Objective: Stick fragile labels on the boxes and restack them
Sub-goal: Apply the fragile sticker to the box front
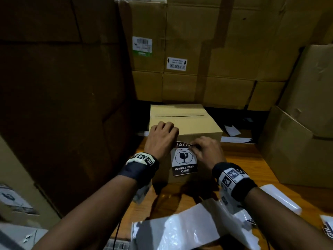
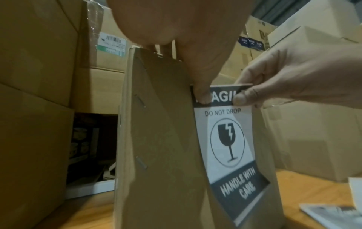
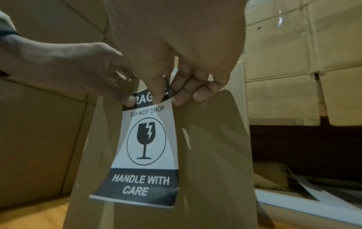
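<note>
Taking the small cardboard box (image 1: pixel 185 123) on the wooden table (image 1: pixel 252 163) as the landmark, the left hand (image 1: pixel 161 139) sits at its near top-left edge, fingers curled over the top while the thumb (image 2: pixel 201 94) pins the label's upper left corner to the near face. The fragile label (image 1: pixel 184 160) hangs down the middle of that face; its lower edge curls away from the cardboard in the right wrist view, so it looks only partly stuck. It is probably thin, floppy and tacky, apt to crease or trap bubbles, so holding the top corners and smoothing downward seems wise. To the right, the right hand (image 1: pixel 205 150) pinches the label's upper right corner between thumb and fingers. The box itself looks light and stiff, best lifted by its two side faces for restacking. Loose white backing sheets (image 1: pixel 180 230) lie on the table nearer the person.
</note>
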The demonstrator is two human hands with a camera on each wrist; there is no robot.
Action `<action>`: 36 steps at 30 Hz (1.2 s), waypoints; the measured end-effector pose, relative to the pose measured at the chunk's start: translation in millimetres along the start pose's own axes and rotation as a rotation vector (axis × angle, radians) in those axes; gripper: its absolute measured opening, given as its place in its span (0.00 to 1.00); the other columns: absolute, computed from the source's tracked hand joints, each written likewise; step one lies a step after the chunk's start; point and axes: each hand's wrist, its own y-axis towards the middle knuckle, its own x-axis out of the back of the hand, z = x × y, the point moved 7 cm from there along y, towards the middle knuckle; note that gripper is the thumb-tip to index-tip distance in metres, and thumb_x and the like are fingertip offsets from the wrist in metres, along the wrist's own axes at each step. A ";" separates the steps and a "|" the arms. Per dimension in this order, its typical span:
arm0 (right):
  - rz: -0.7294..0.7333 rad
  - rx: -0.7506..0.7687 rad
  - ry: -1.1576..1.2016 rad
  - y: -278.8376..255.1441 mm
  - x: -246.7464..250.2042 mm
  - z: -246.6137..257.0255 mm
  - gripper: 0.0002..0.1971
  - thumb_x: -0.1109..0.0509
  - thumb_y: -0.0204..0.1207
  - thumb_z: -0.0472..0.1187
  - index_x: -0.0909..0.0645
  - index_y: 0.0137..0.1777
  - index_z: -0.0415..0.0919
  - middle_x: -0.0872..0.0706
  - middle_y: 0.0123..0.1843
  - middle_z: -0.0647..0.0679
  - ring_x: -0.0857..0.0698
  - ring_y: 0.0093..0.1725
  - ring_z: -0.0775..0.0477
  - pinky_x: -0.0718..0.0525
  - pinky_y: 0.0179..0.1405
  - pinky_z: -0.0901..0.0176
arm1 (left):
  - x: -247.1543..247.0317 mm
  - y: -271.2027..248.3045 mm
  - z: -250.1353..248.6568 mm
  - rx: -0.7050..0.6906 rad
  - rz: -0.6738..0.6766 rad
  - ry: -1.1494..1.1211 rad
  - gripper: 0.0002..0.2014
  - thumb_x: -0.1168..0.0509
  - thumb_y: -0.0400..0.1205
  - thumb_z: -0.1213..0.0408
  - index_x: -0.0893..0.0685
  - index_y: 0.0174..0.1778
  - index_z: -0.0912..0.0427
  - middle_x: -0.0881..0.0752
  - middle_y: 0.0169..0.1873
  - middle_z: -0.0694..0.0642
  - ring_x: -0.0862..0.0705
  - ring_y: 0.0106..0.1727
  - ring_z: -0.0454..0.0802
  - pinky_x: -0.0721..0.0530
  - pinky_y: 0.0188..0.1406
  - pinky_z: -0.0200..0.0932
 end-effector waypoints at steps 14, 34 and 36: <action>-0.172 -0.190 0.091 -25.1 32.5 -53.5 0.14 0.25 0.78 0.43 0.13 0.62 0.40 0.08 0.52 0.41 0.11 0.51 0.40 0.12 0.52 0.46 | 0.4 1.9 0.8 -0.005 0.001 -0.034 0.27 0.29 0.80 0.50 0.27 0.73 0.52 0.25 0.75 0.54 0.29 0.71 0.56 0.30 0.69 0.52; -0.078 0.241 0.028 15.1 21.5 -5.1 0.18 0.36 0.81 0.39 0.18 0.70 0.47 0.16 0.67 0.47 0.24 0.64 0.41 0.21 0.59 0.37 | 8.5 3.1 14.4 -0.081 0.062 -0.109 0.18 0.38 0.88 0.56 0.23 0.75 0.47 0.23 0.72 0.49 0.27 0.63 0.53 0.26 0.56 0.48; -0.056 0.228 0.003 12.7 20.7 -6.3 0.19 0.36 0.82 0.48 0.21 0.72 0.48 0.18 0.69 0.48 0.27 0.67 0.42 0.24 0.63 0.41 | 7.9 1.5 13.7 -0.063 0.061 -0.128 0.18 0.39 0.88 0.56 0.25 0.74 0.46 0.25 0.73 0.49 0.29 0.66 0.53 0.28 0.60 0.50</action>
